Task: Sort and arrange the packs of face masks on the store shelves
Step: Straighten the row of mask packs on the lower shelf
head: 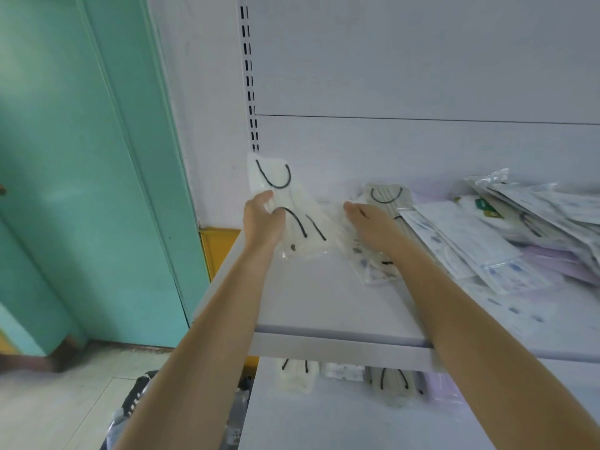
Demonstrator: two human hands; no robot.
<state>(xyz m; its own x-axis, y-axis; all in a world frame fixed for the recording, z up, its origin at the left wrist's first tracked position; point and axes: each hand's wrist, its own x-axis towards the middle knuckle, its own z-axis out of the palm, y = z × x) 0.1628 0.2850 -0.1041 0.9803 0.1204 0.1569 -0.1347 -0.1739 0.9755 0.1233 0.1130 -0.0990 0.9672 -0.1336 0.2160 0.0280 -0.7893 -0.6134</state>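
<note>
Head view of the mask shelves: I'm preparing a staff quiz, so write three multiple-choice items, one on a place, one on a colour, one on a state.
1. Where is the white pack that the left hand grips?
A. In a basket.
B. At the left end of the upper shelf, against the back panel.
C. Hung on a hook.

2. What colour is the door at the left?
A. Red.
B. Black.
C. Teal green.

3. How is the right hand?
A. Flat, fingers straight, on a patterned pack.
B. Clenched in the air.
C. Out of view.

Answers: B, the pack leans in the shelf's left corner; C, the door is plainly teal; A, the palm lies down on the pack.
</note>
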